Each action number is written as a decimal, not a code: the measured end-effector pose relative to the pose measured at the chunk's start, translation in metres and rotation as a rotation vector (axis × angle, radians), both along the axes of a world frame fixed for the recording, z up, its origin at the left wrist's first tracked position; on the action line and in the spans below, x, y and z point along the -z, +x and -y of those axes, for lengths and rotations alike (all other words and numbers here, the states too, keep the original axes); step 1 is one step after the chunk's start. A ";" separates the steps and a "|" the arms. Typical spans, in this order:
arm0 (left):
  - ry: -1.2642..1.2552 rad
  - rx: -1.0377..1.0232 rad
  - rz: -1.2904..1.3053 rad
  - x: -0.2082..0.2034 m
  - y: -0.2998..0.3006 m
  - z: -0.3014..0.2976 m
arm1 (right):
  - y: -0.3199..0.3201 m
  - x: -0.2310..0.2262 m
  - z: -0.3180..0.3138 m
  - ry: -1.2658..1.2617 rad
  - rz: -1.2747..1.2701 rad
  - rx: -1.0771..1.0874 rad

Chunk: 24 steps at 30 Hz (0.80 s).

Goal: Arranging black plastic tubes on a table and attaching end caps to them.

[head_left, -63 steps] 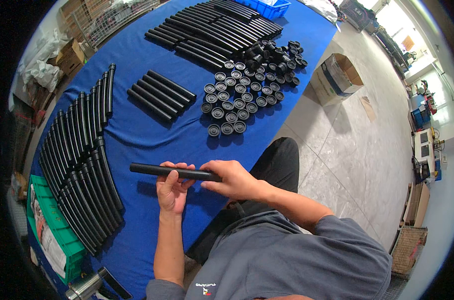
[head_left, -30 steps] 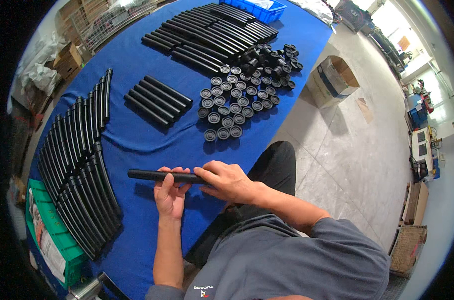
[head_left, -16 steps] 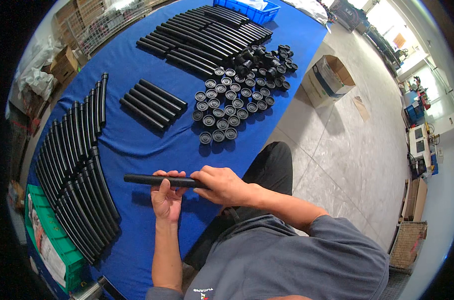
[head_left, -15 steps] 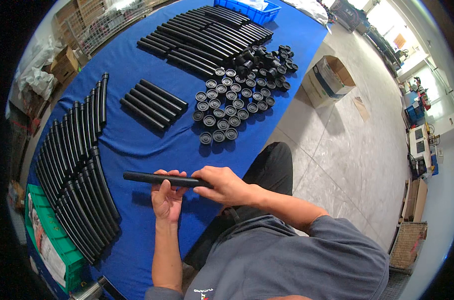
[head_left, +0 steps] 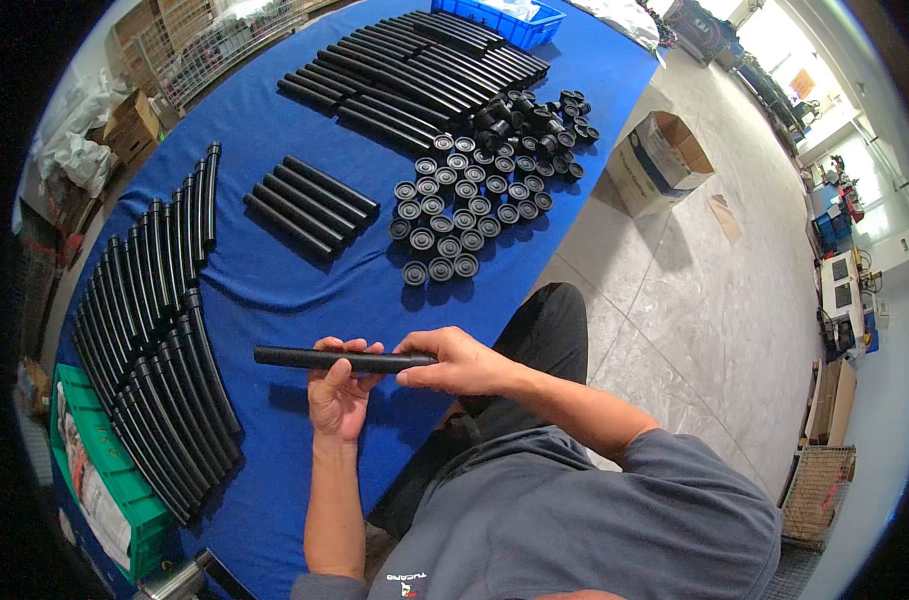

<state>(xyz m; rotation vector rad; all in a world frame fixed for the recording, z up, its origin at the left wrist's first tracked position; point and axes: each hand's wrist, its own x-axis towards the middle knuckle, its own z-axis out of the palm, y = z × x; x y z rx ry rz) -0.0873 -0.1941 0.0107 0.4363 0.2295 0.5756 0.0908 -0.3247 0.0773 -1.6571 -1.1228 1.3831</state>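
Note:
A black tube [head_left: 293, 357] lies nearly level across my hands, above the near part of the blue-covered table. My left hand [head_left: 339, 400] grips it from below near its middle, thumb on the near side and fingertips on the far side. At the tube's right end, my right hand [head_left: 463, 362] pinches it between thumb and fingers. The very tip of that end is partly hidden by the right hand. Four loose tubes [head_left: 313, 205] lie side by side beyond my hands. Several round black end caps [head_left: 442, 222] with ringed faces stand to their right.
Capped tubes [head_left: 165, 360] fan out in rows on the left, beside a green crate [head_left: 155, 515]. More tubes [head_left: 405, 75] are stacked at the back, near a blue basket [head_left: 535, 32]. The blue cloth [head_left: 275, 285] has wrinkles. An open cardboard box [head_left: 647, 180] stands on the floor to the right.
The tube has shifted slightly to the right. My right hand's fingers have lifted and spread a little, so more of the tube's right end shows. My left hand has barely moved.

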 end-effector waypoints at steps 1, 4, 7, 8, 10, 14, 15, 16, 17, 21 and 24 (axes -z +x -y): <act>0.001 -0.001 0.000 0.001 0.001 0.000 | -0.003 0.004 0.000 0.265 0.203 0.030; -0.007 -0.023 0.008 0.003 0.001 0.000 | -0.008 0.008 0.005 0.478 0.601 0.062; -0.035 -0.014 0.013 -0.001 0.001 0.000 | -0.007 0.008 0.003 0.445 0.701 -0.051; -0.044 -0.025 0.003 -0.006 0.002 0.002 | -0.004 0.001 0.002 0.292 0.422 -0.017; -0.053 -0.037 -0.008 -0.007 0.002 0.002 | 0.001 -0.002 0.001 0.138 0.142 0.016; 0.004 -0.017 0.050 0.009 -0.001 -0.004 | -0.002 0.011 0.002 0.589 0.520 0.061; 0.010 -0.011 0.072 0.012 -0.002 -0.005 | -0.001 0.016 0.004 0.565 0.639 -0.011; 0.010 -0.012 0.070 0.011 -0.003 -0.005 | -0.002 0.013 0.004 0.538 0.757 -0.082; -0.007 -0.005 0.069 0.010 -0.003 -0.004 | -0.001 0.012 0.005 0.539 0.755 -0.083; 0.058 0.024 0.058 0.001 0.000 0.000 | 0.004 0.009 0.005 0.102 0.034 0.065; 0.039 -0.020 0.005 0.009 -0.003 -0.002 | -0.007 0.012 0.004 0.646 0.679 0.123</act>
